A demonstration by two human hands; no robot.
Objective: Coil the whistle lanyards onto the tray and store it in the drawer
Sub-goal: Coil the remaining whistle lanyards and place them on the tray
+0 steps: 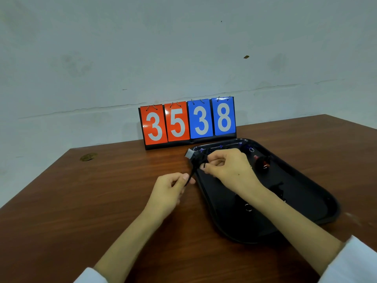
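A black tray (318,193) lies on the right half of the brown table. My right hand (228,168) hovers over the tray's far left corner, fingers pinched on a bunched black lanyard (199,160) with a grey whistle (189,153) at its top end. My left hand (171,190) is just left of the tray rim and pinches the lower end of the same cord, which runs taut between both hands. On the tray lie a red whistle (263,162), a blue lanyard (247,148) along the far edge and a black whistle with ring (248,207) near my right wrist.
A flip scoreboard (187,122) reading 35 and 38 stands at the table's back edge against a pale wall, right behind the tray. A small round brass-coloured fitting (88,157) is set in the table top at the far left. No drawer is in view.
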